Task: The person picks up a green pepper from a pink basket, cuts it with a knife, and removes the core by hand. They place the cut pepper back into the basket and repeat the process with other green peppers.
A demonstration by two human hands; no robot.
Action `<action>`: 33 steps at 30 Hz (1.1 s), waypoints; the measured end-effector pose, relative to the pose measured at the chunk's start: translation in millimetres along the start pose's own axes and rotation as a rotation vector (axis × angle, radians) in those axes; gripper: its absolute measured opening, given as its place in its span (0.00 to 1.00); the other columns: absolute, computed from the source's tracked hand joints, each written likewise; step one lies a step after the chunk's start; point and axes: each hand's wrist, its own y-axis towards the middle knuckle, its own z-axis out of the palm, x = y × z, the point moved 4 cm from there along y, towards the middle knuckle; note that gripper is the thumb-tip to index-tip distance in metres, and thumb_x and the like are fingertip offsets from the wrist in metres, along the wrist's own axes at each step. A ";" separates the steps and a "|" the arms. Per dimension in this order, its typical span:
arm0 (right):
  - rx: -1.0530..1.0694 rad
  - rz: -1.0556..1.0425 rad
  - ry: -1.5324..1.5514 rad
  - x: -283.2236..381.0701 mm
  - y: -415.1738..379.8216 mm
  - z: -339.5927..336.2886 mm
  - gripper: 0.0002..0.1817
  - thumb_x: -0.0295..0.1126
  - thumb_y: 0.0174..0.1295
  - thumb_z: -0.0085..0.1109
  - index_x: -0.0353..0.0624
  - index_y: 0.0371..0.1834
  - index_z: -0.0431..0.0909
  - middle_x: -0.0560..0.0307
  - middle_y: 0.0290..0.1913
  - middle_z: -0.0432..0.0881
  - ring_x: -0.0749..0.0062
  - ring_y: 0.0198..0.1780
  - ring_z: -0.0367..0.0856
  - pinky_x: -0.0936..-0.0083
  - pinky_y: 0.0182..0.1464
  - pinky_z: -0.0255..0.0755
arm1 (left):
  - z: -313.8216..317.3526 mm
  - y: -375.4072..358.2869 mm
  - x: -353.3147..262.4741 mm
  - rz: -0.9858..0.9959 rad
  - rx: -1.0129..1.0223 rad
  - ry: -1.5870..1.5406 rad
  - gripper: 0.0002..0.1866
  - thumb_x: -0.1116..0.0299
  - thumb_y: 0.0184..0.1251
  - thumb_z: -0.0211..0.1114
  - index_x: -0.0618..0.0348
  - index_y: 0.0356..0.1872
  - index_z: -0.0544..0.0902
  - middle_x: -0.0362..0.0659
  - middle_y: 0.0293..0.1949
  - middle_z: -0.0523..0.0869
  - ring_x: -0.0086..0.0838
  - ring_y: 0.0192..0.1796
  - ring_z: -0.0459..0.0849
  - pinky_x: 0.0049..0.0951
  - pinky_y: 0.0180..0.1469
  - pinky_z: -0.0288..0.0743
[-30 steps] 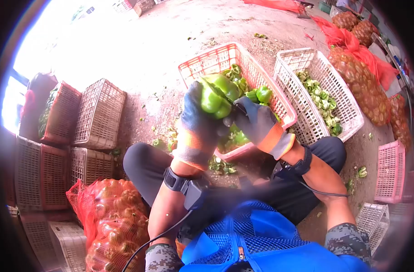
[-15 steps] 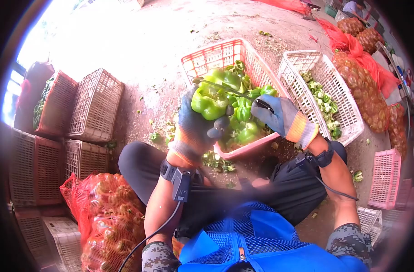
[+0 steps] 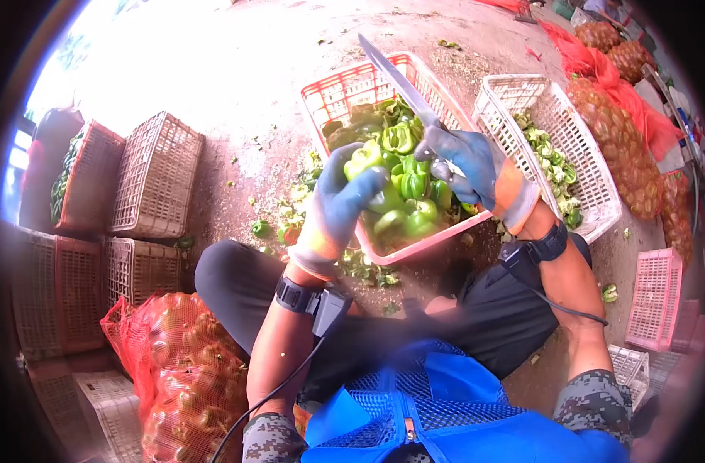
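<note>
My left hand (image 3: 338, 204), in a blue-and-grey work glove, is closed around a pale green bell pepper (image 3: 365, 160) over the near crate; its fingers hide part of the pepper. The gloved right hand (image 3: 467, 166) grips a knife by the handle. Its long knife blade (image 3: 399, 81) points up and away to the left, above the crate and apart from the pepper. Beneath both hands stands a red-rimmed plastic crate (image 3: 437, 238) holding several cut green peppers (image 3: 414, 181).
To the right, a white crate (image 3: 592, 162) contains green pepper scraps. Red mesh sacks (image 3: 615, 147) line the far right, and another full mesh sack (image 3: 190, 370) sits by my left knee. Stacked crates (image 3: 158, 174) stand at left. Trimmings litter the floor.
The knife has swung from lying across the pepper to pointing up and away. My right hand has turned with it. The left hand has rotated, and less of its pepper shows.
</note>
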 end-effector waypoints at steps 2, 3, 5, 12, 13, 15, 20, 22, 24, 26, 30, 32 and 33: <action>0.026 -0.001 0.074 1.0 -0.9 -0.3 0.32 0.61 0.71 0.58 0.37 0.47 0.82 0.69 0.25 0.72 0.86 0.16 0.62 0.82 0.18 0.55 | 11.7 -1.8 2.3 0.095 0.028 -0.017 0.31 0.70 0.61 0.74 0.65 0.64 0.73 0.47 0.53 0.82 0.30 0.54 0.83 0.31 0.57 0.79; -0.001 0.055 0.106 -7.2 9.5 -0.8 0.31 0.62 0.69 0.60 0.38 0.47 0.82 0.68 0.24 0.73 0.85 0.15 0.61 0.81 0.17 0.52 | 11.9 -0.3 2.7 0.153 0.025 0.205 0.33 0.72 0.58 0.76 0.65 0.65 0.73 0.47 0.55 0.82 0.31 0.55 0.83 0.31 0.58 0.78; 0.035 0.093 0.144 -22.2 23.6 -0.7 0.31 0.61 0.69 0.62 0.38 0.46 0.82 0.68 0.22 0.72 0.85 0.14 0.60 0.80 0.16 0.51 | 10.4 2.2 5.7 0.271 0.017 0.642 0.37 0.77 0.51 0.79 0.64 0.65 0.73 0.47 0.57 0.82 0.31 0.58 0.83 0.31 0.61 0.78; 0.204 0.089 -0.029 -21.9 13.6 9.3 0.22 0.54 0.64 0.70 0.47 0.31 0.78 0.69 0.16 0.65 0.82 0.16 0.60 0.79 0.20 0.51 | 34.0 4.4 -5.6 0.482 0.084 0.980 0.38 0.72 0.44 0.81 0.59 0.62 0.76 0.54 0.56 0.80 0.51 0.57 0.82 0.42 0.58 0.79; 0.216 0.084 -0.024 -21.8 14.6 7.8 0.21 0.53 0.64 0.70 0.48 0.31 0.78 0.69 0.16 0.65 0.83 0.16 0.60 0.79 0.20 0.50 | 35.3 4.9 -5.1 0.483 0.093 0.983 0.38 0.72 0.45 0.81 0.58 0.62 0.75 0.53 0.56 0.79 0.51 0.58 0.81 0.42 0.58 0.78; 0.270 0.069 0.054 -20.3 14.6 9.4 0.19 0.51 0.64 0.70 0.48 0.31 0.77 0.70 0.17 0.65 0.84 0.15 0.59 0.79 0.19 0.49 | 36.3 7.0 -4.5 0.488 0.107 0.990 0.37 0.74 0.46 0.80 0.57 0.62 0.75 0.53 0.56 0.79 0.51 0.59 0.81 0.41 0.60 0.78; 0.434 0.226 0.315 -49.1 22.1 4.7 0.13 0.39 0.67 0.70 0.43 0.48 0.84 0.71 0.23 0.76 0.85 0.18 0.68 0.82 0.18 0.56 | 33.9 5.1 2.0 0.370 0.212 0.719 0.38 0.77 0.48 0.78 0.57 0.65 0.73 0.53 0.56 0.79 0.52 0.62 0.78 0.43 0.63 0.75; 0.446 0.115 0.370 -40.8 15.6 14.8 0.15 0.39 0.65 0.72 0.41 0.47 0.84 0.69 0.24 0.78 0.83 0.20 0.70 0.81 0.20 0.58 | 30.4 2.5 6.5 0.361 0.238 0.702 0.39 0.77 0.48 0.78 0.57 0.65 0.72 0.54 0.57 0.78 0.53 0.62 0.78 0.44 0.63 0.75; 0.393 0.054 0.257 -38.6 17.1 17.7 0.17 0.40 0.64 0.73 0.39 0.46 0.84 0.66 0.25 0.80 0.82 0.22 0.72 0.79 0.23 0.62 | 27.0 3.3 6.5 0.434 0.239 0.778 0.38 0.77 0.49 0.77 0.57 0.65 0.71 0.54 0.57 0.77 0.53 0.62 0.78 0.44 0.62 0.75; 0.263 0.047 -0.011 -44.5 21.3 12.4 0.18 0.42 0.62 0.74 0.39 0.44 0.85 0.63 0.27 0.82 0.80 0.25 0.75 0.76 0.27 0.67 | 24.6 1.0 9.4 0.413 0.202 0.847 0.38 0.77 0.49 0.77 0.58 0.64 0.71 0.55 0.56 0.77 0.54 0.60 0.78 0.45 0.61 0.76; 0.165 -0.074 -0.257 -25.3 12.1 20.4 0.18 0.43 0.62 0.72 0.37 0.35 0.84 0.58 0.28 0.84 0.77 0.31 0.78 0.72 0.37 0.73 | 25.5 -1.4 12.3 0.455 0.158 0.933 0.36 0.77 0.49 0.77 0.60 0.62 0.71 0.57 0.54 0.76 0.57 0.57 0.78 0.47 0.57 0.77; 0.135 -0.068 -0.400 -23.7 14.2 21.6 0.19 0.44 0.62 0.71 0.36 0.37 0.84 0.56 0.28 0.85 0.76 0.31 0.79 0.71 0.37 0.74 | 24.5 -1.5 14.2 0.460 0.130 0.963 0.36 0.77 0.49 0.77 0.60 0.62 0.71 0.57 0.53 0.77 0.57 0.56 0.78 0.47 0.56 0.77; 0.117 -0.065 -0.471 -23.2 14.7 21.2 0.19 0.44 0.62 0.71 0.35 0.37 0.85 0.56 0.28 0.85 0.76 0.31 0.79 0.71 0.37 0.74 | 25.0 -1.1 15.0 0.463 0.120 0.977 0.36 0.77 0.49 0.77 0.61 0.62 0.70 0.57 0.53 0.77 0.57 0.55 0.78 0.47 0.55 0.77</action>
